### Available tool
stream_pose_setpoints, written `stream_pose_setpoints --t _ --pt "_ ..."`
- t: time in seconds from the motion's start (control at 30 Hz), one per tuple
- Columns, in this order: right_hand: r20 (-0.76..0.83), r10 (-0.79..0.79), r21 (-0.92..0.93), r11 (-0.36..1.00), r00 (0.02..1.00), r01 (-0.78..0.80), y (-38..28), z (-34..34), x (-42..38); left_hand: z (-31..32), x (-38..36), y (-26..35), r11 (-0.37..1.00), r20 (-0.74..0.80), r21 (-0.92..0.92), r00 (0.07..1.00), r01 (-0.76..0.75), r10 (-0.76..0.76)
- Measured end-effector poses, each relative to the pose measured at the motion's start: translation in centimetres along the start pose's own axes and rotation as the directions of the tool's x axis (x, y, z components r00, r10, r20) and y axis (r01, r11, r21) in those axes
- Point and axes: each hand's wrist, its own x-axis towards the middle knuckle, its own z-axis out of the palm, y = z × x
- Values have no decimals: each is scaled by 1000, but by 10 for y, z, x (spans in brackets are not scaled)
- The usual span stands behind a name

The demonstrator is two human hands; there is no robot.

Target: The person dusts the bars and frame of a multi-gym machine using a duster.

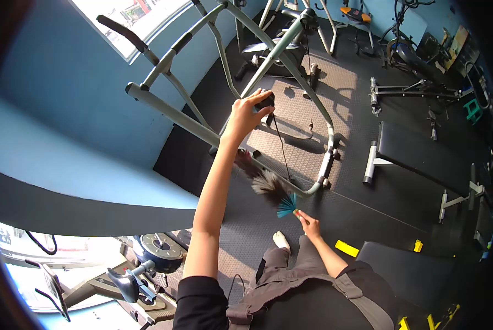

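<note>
My left hand (249, 114) is raised at the middle of the view, its fingers curled around a black part (266, 102) of the grey-green tubular exercise frame (175, 118). A thin dark cord (281, 146) hangs down from that part. Lower down, my right hand (309, 224) grips the short handle of a feather duster (269, 187). The duster has teal bristles near the hand and grey, brown and reddish feathers pointing up and left, close to the lower tube of the frame.
A black padded bench (417, 151) stands at the right, with another dark pad (400, 264) and yellow parts below it. An exercise bike (158, 254) is at the lower left. A blue wall (81, 110) with a window runs along the left. More gym machines stand at the back.
</note>
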Motion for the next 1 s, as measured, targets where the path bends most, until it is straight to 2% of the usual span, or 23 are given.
stream_pose_setpoints --t 0.07,0.1,0.17,0.23,0.27,0.37,0.4,0.43,0.47,0.5,0.53,0.57,0.63,0.7,0.73,0.77,0.8,0.83,0.9,0.97,1.0 --pt "3 80 27 996 997 -80 -9 16 -4 4 -4 0 1000 -47 19 999 -16 17" --pt "-19 52 74 996 998 -50 -22 24 2 7 -6 -1 1000 -43 21 999 -9 10" --pt "-35 70 187 980 997 -62 -45 43 22 12 -10 -1 997 -143 38 987 -70 75" --pt "-25 45 211 977 999 -39 -56 60 44 17 -11 -3 997 -171 50 984 -50 58" --pt "-131 -87 138 985 988 105 -48 73 53 18 -11 -3 998 -175 36 983 -44 50" --pt "-9 -37 124 992 999 38 -2 73 55 20 -10 -2 998 -212 43 976 -38 46" --pt "10 -9 105 994 1000 8 17 67 48 19 -11 0 1000 -189 -7 982 10 -11" --pt "31 36 93 995 999 -38 36 57 41 19 -12 2 997 -164 -55 985 53 -62" --pt "51 108 82 990 993 -112 50 48 35 20 -12 3 999 -177 -41 983 30 -37" --pt "93 254 76 962 963 -262 47 37 33 20 -11 3 999 -183 -39 982 33 -40" --pt "133 395 59 912 909 -405 44 26 31 21 -11 3 998 -186 -44 981 51 -58" --pt "200 630 20 763 751 -646 37 9 27 22 -12 3 996 -192 -49 978 75 -83" --pt "214 625 -3 769 751 -639 34 11 34 24 -13 -1 999 -198 -11 979 41 -42" --pt "226 438 34 889 870 -456 32 33 45 29 -14 -3 999 -196 32 981 3 3" --pt "192 182 67 978 964 -198 35 49 51 35 -17 -3 999 -286 -50 958 -6 -8" --pt "239 201 130 963 950 -237 10 49 59 43 -23 -5 991 -368 -135 929 -19 -32" --pt "287 220 188 941 932 -280 -21 46 66 50 -31 -16 981 -387 -195 919 2 -79" --pt "333 238 241 914 912 -327 -54 43 74 64 -41 -29 953 -526 -298 843 -57 -114" --pt "361 191 342 884 913 -320 -64 47 77 84 -67 -59 953 -623 -272 730 135 -282" --pt "363 214 342 875 907 -343 -41 47 67 112 -96 -122 894 -665 -240 607 378 -435" --pt "368 236 337 868 899 -365 -21 45 57 128 -111 -163 843 -656 -182 576 506 -488"
